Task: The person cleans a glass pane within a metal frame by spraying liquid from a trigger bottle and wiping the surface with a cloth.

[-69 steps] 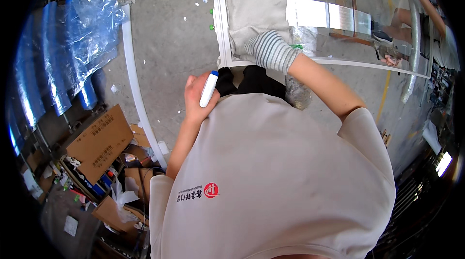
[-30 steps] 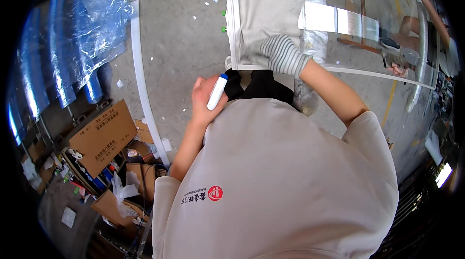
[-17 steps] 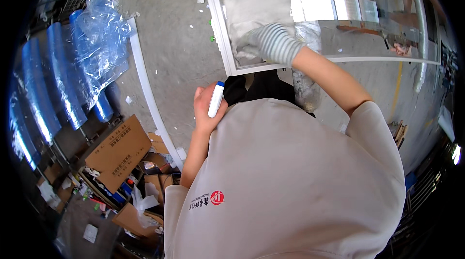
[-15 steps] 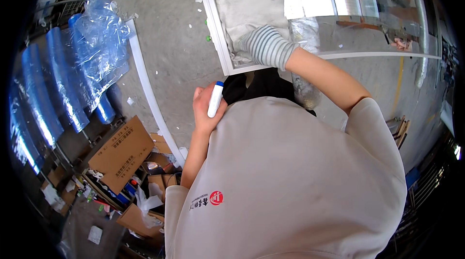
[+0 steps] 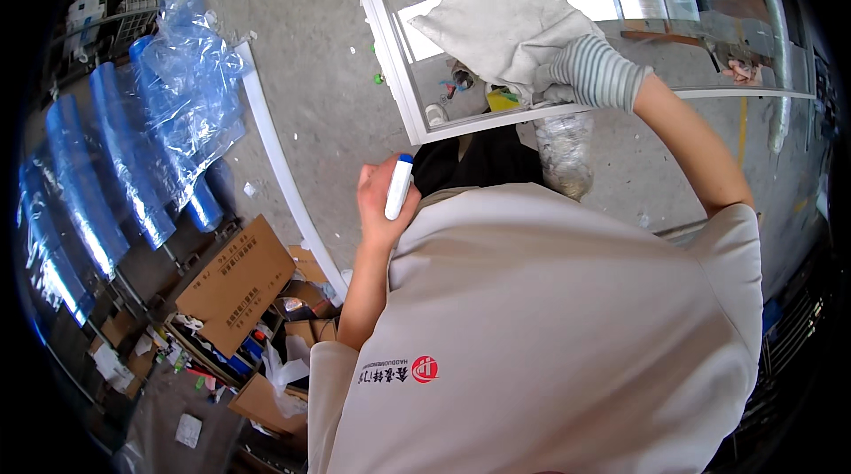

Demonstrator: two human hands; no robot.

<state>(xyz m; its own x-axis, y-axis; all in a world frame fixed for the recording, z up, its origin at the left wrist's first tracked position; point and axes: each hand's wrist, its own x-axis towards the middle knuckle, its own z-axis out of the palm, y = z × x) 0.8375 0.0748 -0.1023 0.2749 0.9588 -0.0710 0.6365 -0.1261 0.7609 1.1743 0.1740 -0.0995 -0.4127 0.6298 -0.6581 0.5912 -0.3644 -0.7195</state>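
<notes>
My right hand [image 5: 598, 72], in a grey-and-white striped glove, is closed on the near right corner of a pale grey cloth [image 5: 505, 13]. The cloth lies spread over a glass pane with a white frame [image 5: 388, 48], a little in from its near edge. My left hand [image 5: 376, 203] is bare and low beside my shirt, left of the frame's near corner. It grips a white marker [image 5: 399, 190] with a blue cap, cap end pointing away from me. A yellow-green patch [image 5: 502, 99] shows in the glass by the cloth; whether it is a reflection I cannot tell.
Rolls in shiny blue film [image 5: 97, 177] lie at the left, with loose clear wrap [image 5: 199, 75] over them. A long white strip [image 5: 279, 155] lies on the floor. Nearer are a cardboard box [image 5: 235, 283] and clutter. A plastic-wrapped roll [image 5: 565, 155] sits below the glass.
My right hand has moved right across the glass, dragging the cloth, which is now turned askew. The glass near the frame's left corner is uncovered. My left hand still holds the marker.
</notes>
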